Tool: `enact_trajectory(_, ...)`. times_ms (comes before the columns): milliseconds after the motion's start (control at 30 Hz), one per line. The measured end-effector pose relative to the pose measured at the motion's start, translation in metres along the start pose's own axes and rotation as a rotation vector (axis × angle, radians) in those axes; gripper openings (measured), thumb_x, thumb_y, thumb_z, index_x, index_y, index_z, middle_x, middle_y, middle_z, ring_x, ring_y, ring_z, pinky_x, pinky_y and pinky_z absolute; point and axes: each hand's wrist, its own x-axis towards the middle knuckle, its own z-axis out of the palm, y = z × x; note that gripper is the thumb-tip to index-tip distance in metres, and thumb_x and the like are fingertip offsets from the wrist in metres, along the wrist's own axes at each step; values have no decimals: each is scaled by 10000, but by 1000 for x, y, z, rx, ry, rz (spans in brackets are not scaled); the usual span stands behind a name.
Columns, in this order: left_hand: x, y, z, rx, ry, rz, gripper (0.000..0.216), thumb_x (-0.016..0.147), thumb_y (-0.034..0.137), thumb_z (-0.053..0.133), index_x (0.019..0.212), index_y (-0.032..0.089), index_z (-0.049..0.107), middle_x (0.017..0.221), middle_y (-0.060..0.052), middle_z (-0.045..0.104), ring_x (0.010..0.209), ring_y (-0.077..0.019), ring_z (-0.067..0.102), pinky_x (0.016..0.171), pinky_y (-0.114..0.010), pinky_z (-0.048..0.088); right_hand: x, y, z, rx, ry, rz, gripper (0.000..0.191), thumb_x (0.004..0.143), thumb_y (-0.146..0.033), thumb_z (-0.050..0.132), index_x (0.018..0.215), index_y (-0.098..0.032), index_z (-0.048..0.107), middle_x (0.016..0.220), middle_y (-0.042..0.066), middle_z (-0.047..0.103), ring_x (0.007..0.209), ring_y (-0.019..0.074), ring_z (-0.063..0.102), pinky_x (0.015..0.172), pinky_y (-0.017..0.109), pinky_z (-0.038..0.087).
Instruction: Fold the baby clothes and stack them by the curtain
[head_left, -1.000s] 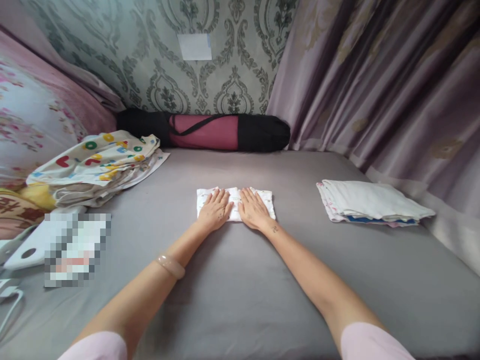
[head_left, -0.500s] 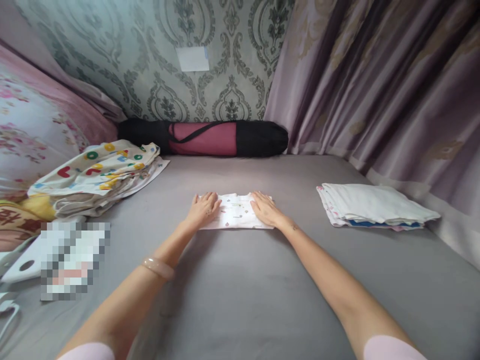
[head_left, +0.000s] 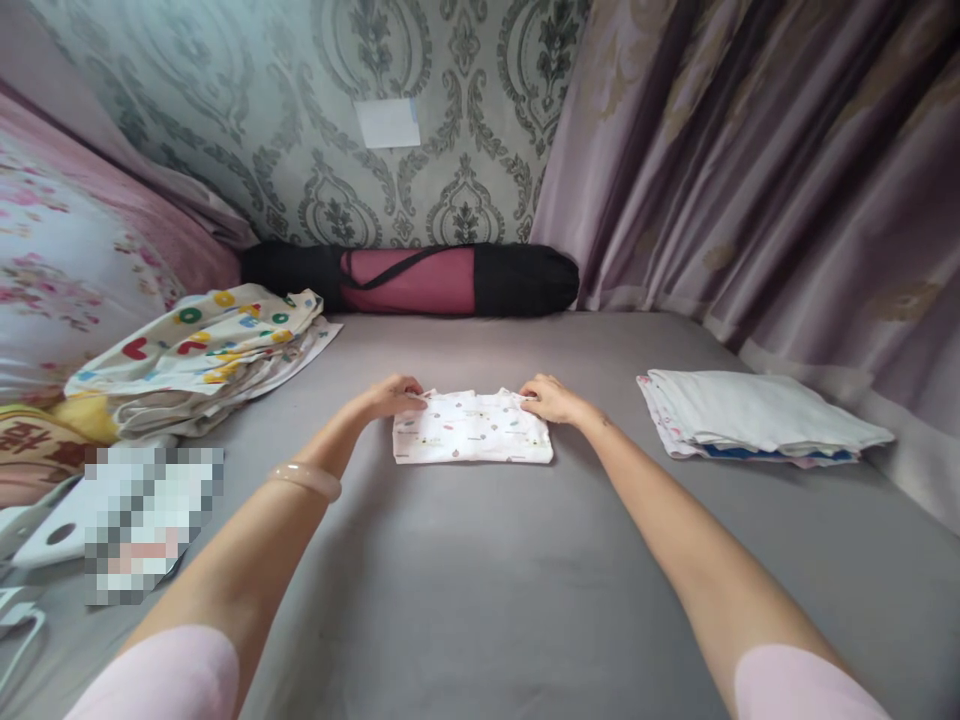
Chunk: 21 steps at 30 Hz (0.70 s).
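A small white garment [head_left: 472,428] with a scattered print lies folded into a wide rectangle on the grey bed sheet [head_left: 495,590]. My left hand [head_left: 396,397] pinches its far left corner between thumb and fingers. At the far right corner, my right hand [head_left: 551,400] grips the cloth the same way. The garment's near edge rests flat on the sheet. A pale bangle [head_left: 306,481] circles my left forearm.
On the right lies a stack of folded white cloths [head_left: 765,410]. A pile of patterned clothes [head_left: 202,345] sits at the left, with a white object [head_left: 64,530] nearer. A black and maroon roll bag [head_left: 409,280] lies along the wall.
Both hands were lying flat on the garment's sides. They have moved outward to its far corners, and the fingers have closed on the cloth.
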Motion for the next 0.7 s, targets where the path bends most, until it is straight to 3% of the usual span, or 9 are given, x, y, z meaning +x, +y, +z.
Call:
enact_trajectory(200,-13,5,-6,-193,-6,88,461,679,568,590,872,156,667,740,-18,643,709,-171,564,621,-256,410,-11,-1,-16,227,40,-23,247,862,-249,556,1042,-159,700,1023,71,703,919,191,632,792,254,460)
enact_trajectory(433,-47,23,-52,-269,-158,226,476,720,560,626,990,176,703,868,-23,687,797,-174,588,688,-250,442,-41,-4,-50,504,25,-138,309,834,-402,576,957,-144,692,907,47,716,811,175,631,710,259,464)
enact_trajectory(500,-52,29,-64,-235,-100,259,458,736,557,624,953,164,711,817,-17,680,758,-165,577,670,-246,439,-50,-8,-63,542,43,-154,309,821,-417,589,938,-149,690,907,46,716,827,177,635,731,268,471)
enact_trajectory(567,-57,37,-73,-195,38,285,450,752,558,613,933,157,706,778,-8,668,715,-152,562,639,-236,430,-59,-13,-77,542,105,-166,285,811,-412,606,920,-161,687,910,42,716,844,184,641,750,281,478)
enact_trajectory(700,-73,49,-74,-87,331,361,384,820,492,568,1001,174,684,846,-17,695,723,-153,591,658,-237,441,-77,-21,-82,376,356,-216,165,854,-298,572,931,-190,670,919,36,703,863,196,638,777,309,479)
